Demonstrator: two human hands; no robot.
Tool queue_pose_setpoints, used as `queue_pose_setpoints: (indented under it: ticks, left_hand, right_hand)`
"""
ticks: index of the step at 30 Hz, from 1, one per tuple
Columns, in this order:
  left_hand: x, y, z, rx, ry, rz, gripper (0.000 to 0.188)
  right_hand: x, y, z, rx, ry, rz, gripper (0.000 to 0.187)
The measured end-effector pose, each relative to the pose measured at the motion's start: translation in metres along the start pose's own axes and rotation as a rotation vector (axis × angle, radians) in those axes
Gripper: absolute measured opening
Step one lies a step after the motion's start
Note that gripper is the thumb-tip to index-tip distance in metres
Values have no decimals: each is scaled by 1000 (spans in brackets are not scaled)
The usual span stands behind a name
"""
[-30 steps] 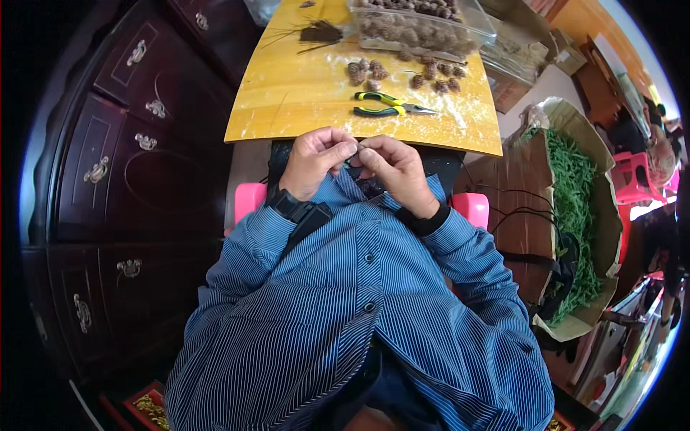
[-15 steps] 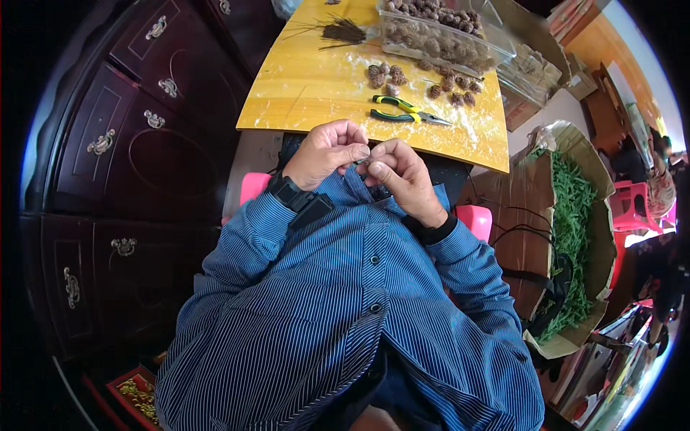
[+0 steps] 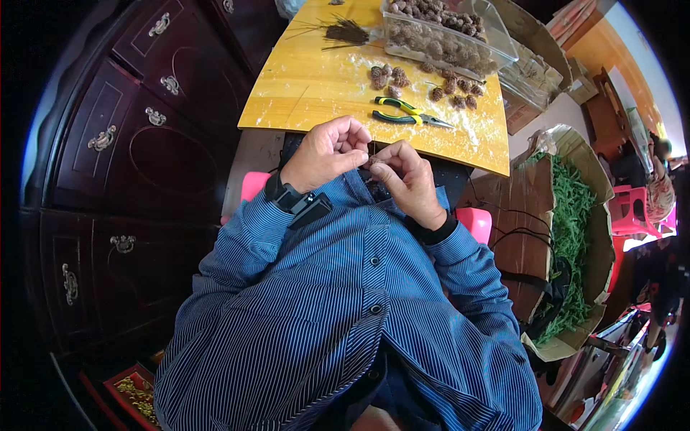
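My left hand (image 3: 327, 152) and my right hand (image 3: 408, 179) meet in front of my chest, just off the table's near edge. Fingertips of my right hand pinch a small brown pine cone (image 3: 373, 163), mostly covered by the fingers. A thin dark wire (image 3: 373, 146) rises from it, and my left thumb and fingers are closed at that wire. Beyond my hands lie pliers (image 3: 410, 113) with yellow and black handles, their jaws pointing right. Several loose pine cones (image 3: 460, 90) rest behind the pliers.
A yellow table (image 3: 287, 93) carries white specks, a bundle of dark wires (image 3: 346, 31) and a clear plastic bin (image 3: 445, 61) of pine cones. At right stands a cardboard box (image 3: 600, 208) of green shredded filler (image 3: 571, 215). Dark wooden cabinets (image 3: 144, 179) line the left side.
My left fingers have lifted slightly and opened up a little from my right fingertips. The wire and the pine cone show more plainly between my hands now.
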State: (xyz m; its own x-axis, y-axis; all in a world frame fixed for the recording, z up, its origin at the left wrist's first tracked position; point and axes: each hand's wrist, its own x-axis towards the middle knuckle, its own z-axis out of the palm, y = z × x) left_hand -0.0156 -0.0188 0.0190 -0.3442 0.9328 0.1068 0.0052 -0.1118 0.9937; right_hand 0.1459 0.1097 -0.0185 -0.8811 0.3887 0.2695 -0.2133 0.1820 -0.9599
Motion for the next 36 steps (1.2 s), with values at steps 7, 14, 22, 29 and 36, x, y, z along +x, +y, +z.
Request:
queue_pose_setpoints:
  ticks: [7,14,22,29,36]
  left_hand:
    - [1,-7,7,184,90,-10,20]
    - [2,-14,-3,-8,-21,-275,12]
    - [4,-26,-7,353,-76,-103,3]
    - [3,-31,-7,293,-28,-87,7]
    - [2,-22,-5,464,-99,10,5]
  right_hand:
    - [-1,-2,5,-371,50,-115,18]
    - [0,8,4,-394,59,-157,19]
    - [1,1,1,-445,4,-123,18]
    - [1,-3,0,-474,-27,-127,16]
    - [1,-9,-4,-635,-107,-205,15]
